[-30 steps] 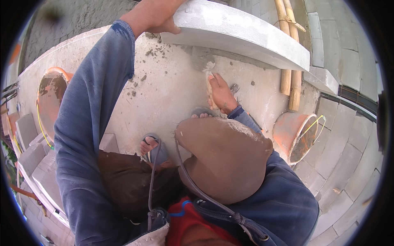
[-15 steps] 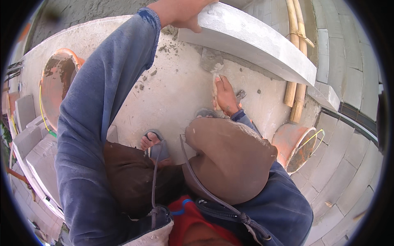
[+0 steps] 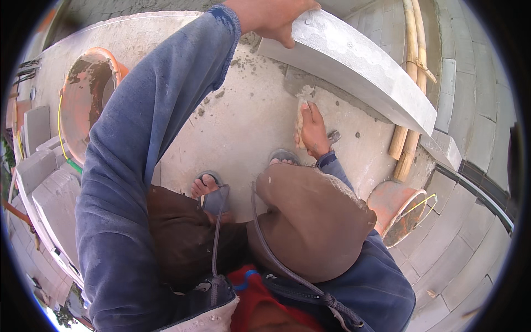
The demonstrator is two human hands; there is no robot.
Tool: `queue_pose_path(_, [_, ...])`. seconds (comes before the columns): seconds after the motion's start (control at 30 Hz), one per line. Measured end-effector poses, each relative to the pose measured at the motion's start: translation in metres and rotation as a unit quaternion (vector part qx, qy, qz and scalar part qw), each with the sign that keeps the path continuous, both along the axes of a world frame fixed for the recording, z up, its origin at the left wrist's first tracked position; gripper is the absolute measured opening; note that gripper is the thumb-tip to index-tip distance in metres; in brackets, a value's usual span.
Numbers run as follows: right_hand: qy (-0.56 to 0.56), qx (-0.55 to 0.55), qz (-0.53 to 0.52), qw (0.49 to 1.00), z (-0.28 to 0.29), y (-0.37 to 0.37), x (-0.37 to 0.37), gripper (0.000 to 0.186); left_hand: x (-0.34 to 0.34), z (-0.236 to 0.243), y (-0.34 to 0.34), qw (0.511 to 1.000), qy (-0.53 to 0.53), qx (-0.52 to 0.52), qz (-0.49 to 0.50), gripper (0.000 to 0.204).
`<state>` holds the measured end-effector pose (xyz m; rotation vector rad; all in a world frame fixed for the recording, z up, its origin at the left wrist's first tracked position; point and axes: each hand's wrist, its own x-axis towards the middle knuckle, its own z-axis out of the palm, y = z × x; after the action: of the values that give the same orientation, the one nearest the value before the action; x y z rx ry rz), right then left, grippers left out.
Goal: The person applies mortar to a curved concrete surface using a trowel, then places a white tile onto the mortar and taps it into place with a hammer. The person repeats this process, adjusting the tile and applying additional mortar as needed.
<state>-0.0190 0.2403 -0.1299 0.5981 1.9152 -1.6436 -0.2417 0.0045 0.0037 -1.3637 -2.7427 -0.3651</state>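
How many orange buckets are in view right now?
2: one orange bucket at the upper left on the concrete, another orange bucket lying at the right beside the bamboo poles. Others may be hidden.
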Motion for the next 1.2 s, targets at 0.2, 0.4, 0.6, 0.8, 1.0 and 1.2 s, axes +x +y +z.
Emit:
queue_pose_path(0.2, [0.051,-0.007,0.017,0.999,-0.012,0.003,0.008,0.040,-0.002,-0.005,0.001,1.000,0.007,-0.005,-0.004,0.073])
queue_pose_path(0.4, [0.013,0.027,0.011,0.999,-0.012,-0.012,-0.017,0.048,-0.003,0.005,-0.013,1.000,0.019,-0.003,0.008,0.077])
queue_pose_path(0.6, [-0.008,0.050,0.033,0.998,-0.003,-0.035,-0.047,0.056,-0.010,-0.009,-0.020,0.999,0.039,0.020,0.006,0.076])
queue_pose_path(0.8, [-0.027,0.059,0.023,0.998,0.010,-0.036,-0.036,0.050,0.003,-0.004,-0.009,1.000,0.016,0.005,0.020,0.070])
queue_pose_path(1.0, [-0.014,0.001,0.030,0.999,-0.010,-0.032,-0.029,0.057,0.002,-0.004,-0.011,0.999,0.009,0.005,0.034,0.067])
queue_pose_path(1.2, [-0.020,0.007,0.055,0.998,-0.004,-0.047,-0.044,0.053,0.003,-0.008,-0.011,1.000,0.013,0.010,0.013,0.067])
